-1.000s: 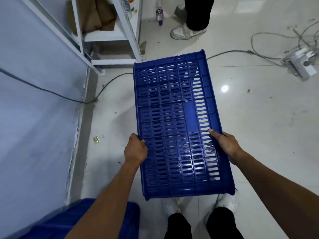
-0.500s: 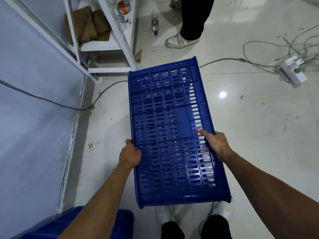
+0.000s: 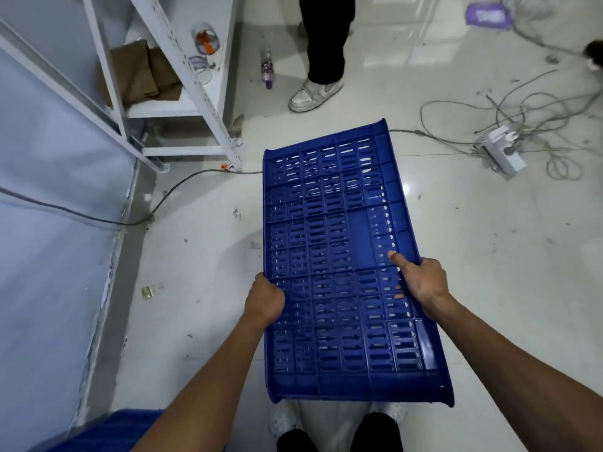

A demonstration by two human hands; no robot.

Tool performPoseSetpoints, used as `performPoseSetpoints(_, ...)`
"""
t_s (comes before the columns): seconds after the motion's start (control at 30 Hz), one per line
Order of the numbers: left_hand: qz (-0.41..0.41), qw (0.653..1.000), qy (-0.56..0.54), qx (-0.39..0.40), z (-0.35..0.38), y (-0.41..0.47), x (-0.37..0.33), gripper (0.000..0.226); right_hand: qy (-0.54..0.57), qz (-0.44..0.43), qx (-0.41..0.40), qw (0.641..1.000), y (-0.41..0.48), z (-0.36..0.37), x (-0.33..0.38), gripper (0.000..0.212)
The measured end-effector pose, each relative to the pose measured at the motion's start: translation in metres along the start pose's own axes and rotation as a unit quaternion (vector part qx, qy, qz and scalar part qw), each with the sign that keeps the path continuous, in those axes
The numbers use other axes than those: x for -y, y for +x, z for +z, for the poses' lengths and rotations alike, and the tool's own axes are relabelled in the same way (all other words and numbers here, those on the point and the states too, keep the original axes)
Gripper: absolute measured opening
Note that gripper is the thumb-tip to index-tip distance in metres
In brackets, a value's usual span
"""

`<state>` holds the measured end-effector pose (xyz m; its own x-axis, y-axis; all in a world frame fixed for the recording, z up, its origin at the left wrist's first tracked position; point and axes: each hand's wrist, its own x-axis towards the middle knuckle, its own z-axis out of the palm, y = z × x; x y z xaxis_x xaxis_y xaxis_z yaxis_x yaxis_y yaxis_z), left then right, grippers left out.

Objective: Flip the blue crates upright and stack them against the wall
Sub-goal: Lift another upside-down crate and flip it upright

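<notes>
A blue slotted plastic crate is held in the air above the floor, its long axis pointing away from me and its slotted base facing up. My left hand grips its left long edge near the middle. My right hand grips the right long edge, with the forefinger stretched along the slotted surface. Another blue crate shows partly at the bottom left, next to the pale wall.
A white metal shelf rack with brown cardboard stands at the back left. A black cable runs along the floor from the wall. Another person's leg and shoe are ahead. A power strip with tangled wires lies at the right.
The crate has shifted to the right and a little lower in view, away from the wall, with both hands keeping the same grip. My view has tilted up slightly.
</notes>
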<state>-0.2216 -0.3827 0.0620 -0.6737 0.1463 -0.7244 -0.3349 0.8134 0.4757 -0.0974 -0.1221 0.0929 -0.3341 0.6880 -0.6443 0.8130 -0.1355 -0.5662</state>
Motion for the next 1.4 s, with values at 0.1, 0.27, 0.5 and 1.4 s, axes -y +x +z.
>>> performPoseSetpoints(0.1, -0.011, 1.000, 0.005, 0.021, 0.029, -0.005, -0.005, 0.059, -0.017, -0.007, -0.008, 1.000, 0.001, -0.019, -0.005, 0.050)
performPoseSetpoints(0.27, 0.006, 0.997, 0.051, 0.061, 0.058, -0.009, -0.006, 0.076, -0.053, -0.035, -0.027, 0.998, 0.001, -0.042, -0.012, 0.047)
performPoseSetpoints(0.5, 0.034, 0.983, 0.164, 0.079, 0.054, -0.009, -0.015, 0.081, -0.063, -0.029, -0.025, 0.997, 0.002, -0.036, -0.009, 0.064)
performPoseSetpoints(1.4, 0.038, 0.991, 0.113, -0.066, -0.055, 0.026, 0.039, 0.020, -0.298, -0.168, 0.265, 0.901, -0.130, 0.237, 0.015, 0.030)
